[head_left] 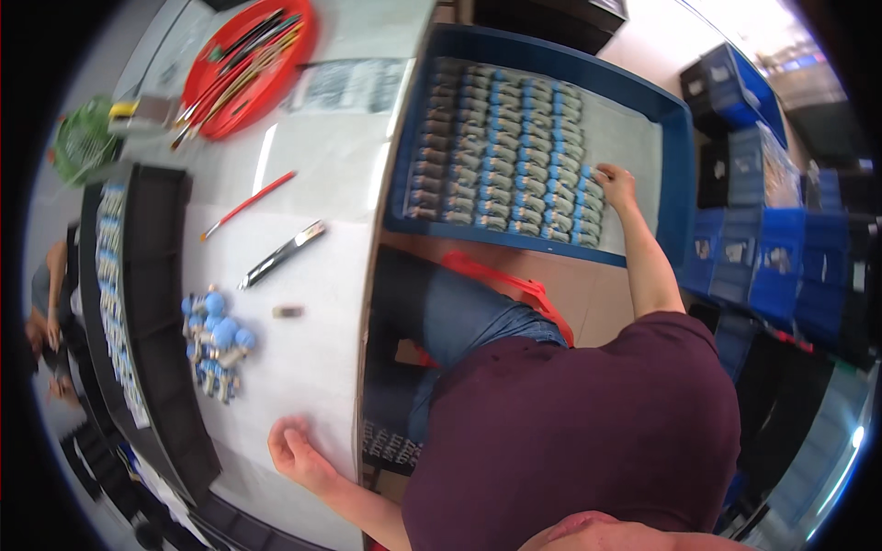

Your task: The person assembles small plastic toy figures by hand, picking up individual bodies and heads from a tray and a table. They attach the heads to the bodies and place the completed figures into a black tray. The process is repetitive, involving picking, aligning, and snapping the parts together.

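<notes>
My right hand [617,184] reaches over a large blue tray [678,174], thumb and fingers pinched on a small blue-and-grey figurine [590,173] at the end of the rightmost row. Several rows of similar small figurines [531,151] lie side by side in that tray. My left hand [299,452] rests at the white worktable [303,367], its fingers loosely curled and slightly apart, with nothing visible in them. Nearest to it on the table is a loose cluster of light-blue figurines [219,335].
A utility knife [283,254], a red paintbrush [248,204] and a small stub [288,312] lie on the table. A red basin [308,37] holds brushes. A dark rack [156,303] edges the far side, with another person [55,303] beyond. Blue bins [767,257] stand at right.
</notes>
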Demonstrator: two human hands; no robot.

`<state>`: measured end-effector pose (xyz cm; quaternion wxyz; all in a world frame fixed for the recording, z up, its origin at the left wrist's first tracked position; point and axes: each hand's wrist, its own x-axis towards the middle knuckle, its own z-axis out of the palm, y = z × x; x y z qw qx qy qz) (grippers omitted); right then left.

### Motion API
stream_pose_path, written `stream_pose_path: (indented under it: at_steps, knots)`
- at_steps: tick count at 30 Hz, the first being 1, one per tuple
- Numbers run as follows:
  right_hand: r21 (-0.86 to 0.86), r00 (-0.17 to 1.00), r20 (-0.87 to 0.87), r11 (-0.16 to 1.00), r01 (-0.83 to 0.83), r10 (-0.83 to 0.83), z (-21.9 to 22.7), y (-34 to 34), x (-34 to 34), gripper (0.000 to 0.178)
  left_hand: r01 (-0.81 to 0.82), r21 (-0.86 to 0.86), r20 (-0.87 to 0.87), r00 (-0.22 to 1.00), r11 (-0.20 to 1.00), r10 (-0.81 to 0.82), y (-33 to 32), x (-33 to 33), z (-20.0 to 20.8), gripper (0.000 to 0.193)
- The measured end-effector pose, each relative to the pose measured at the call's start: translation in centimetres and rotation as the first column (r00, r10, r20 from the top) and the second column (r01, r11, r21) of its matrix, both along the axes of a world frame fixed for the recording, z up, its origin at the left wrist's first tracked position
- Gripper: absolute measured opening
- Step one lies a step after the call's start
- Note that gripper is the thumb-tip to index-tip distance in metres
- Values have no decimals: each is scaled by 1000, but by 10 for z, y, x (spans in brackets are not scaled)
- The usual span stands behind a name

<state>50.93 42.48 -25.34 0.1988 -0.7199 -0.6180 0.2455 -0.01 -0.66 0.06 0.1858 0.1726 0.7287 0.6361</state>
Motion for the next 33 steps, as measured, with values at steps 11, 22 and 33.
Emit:
stream_pose_path:
  at_steps: [11,22,33]
  knots:
    - [82,994,68,993,-89,83,35,6,15,31,10,-126,-25,1000,992,-13,18,6,6,19]
    - [-150,994,87,987,-56,70,74,-43,22,19,4,-212,-129,991,977,-32,19,12,6,20]
    - [-267,994,85,963,-46,71,49,-57,4,30,56,-211,-150,985,976,-89,40,26,23,18]
